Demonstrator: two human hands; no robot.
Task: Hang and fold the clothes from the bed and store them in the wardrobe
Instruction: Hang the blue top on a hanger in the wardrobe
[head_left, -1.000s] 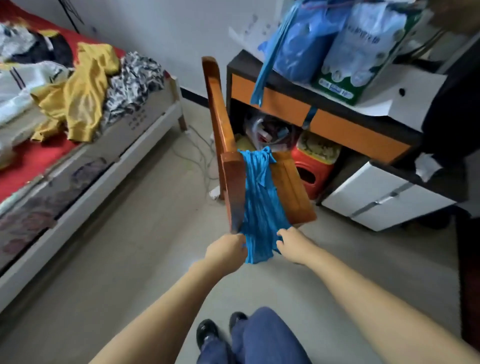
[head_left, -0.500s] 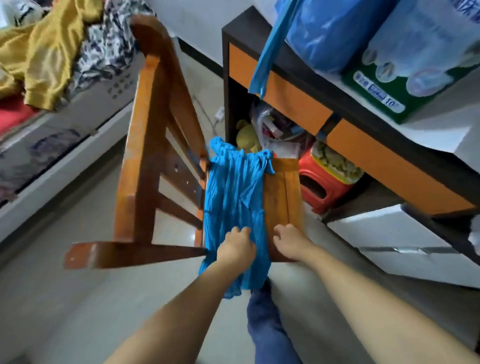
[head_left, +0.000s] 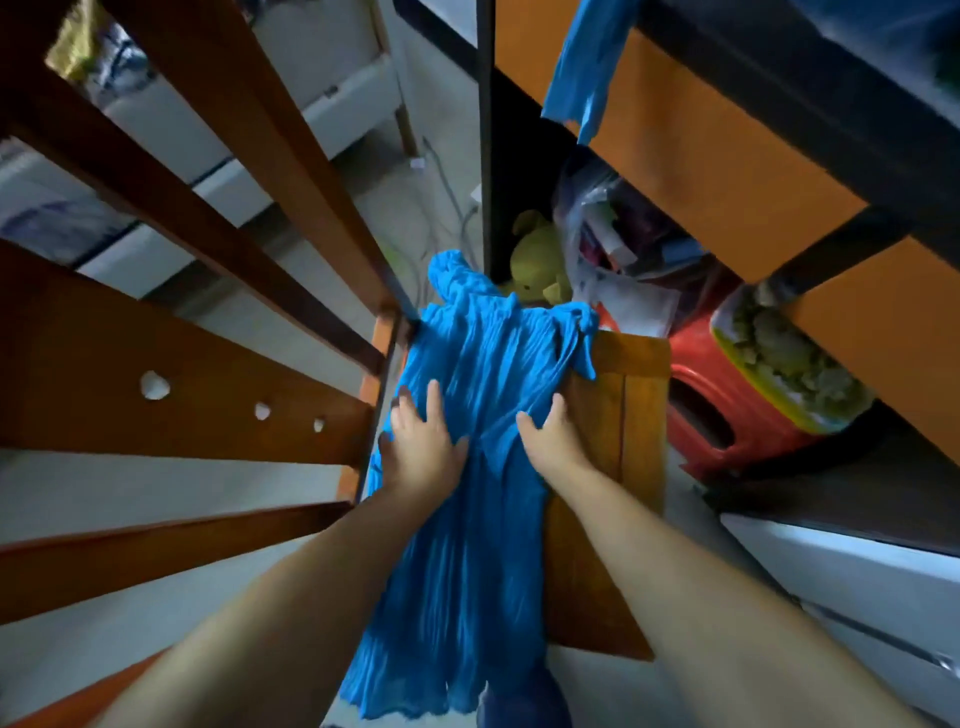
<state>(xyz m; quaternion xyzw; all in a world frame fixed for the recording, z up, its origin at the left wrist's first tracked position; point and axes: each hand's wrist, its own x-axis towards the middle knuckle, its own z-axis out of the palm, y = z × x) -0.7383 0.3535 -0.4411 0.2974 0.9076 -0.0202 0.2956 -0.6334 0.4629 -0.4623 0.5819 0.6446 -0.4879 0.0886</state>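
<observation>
A bright blue pleated garment (head_left: 467, 519) lies lengthwise over the seat of a wooden chair (head_left: 623, 415), its lower end hanging off the front edge. My left hand (head_left: 421, 447) lies flat on the garment's left side with fingers spread. My right hand (head_left: 550, 441) presses flat on its right side, fingers straight, at the border with the bare wood. The chair's slatted back (head_left: 182, 322) rises close on the left.
An orange-fronted dark desk (head_left: 727, 156) overhangs on the right, with a blue strap (head_left: 582, 67) dangling from it. Under it sit a yellow plush toy (head_left: 535, 260), a plastic bag (head_left: 613, 234), and a red stool (head_left: 727, 415). The white bed frame (head_left: 332, 93) shows behind the slats.
I have leaned in much closer over the chair. Both hands went from gripping the garment's lower part to lying flat and spread higher up on it.
</observation>
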